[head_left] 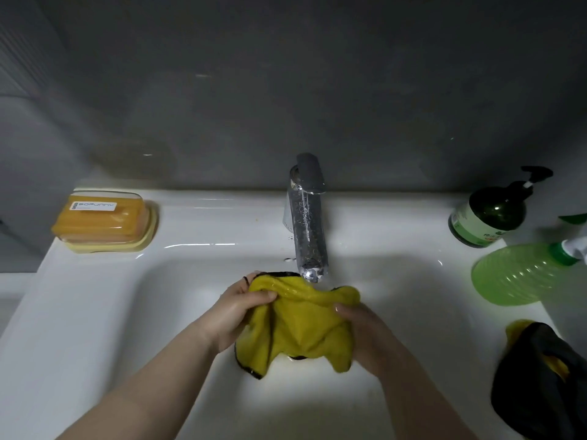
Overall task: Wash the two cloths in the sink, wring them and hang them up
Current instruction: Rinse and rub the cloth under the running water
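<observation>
Over the white sink (104,312) we hold the yellow cloth (305,325) with both hands: our left hand (236,312) has its fingers (265,296) closed on the upper edge at nine o'clock, our right hand (362,328) pinches it shut at three. The second cloth (540,382), dark grey with yellow, lies bunched on the counter at four o'clock. At twelve, the chrome tap (306,217) ends just above the cloth; a yellow soap box (104,222) sits at ten, bottles (489,214) at two.
</observation>
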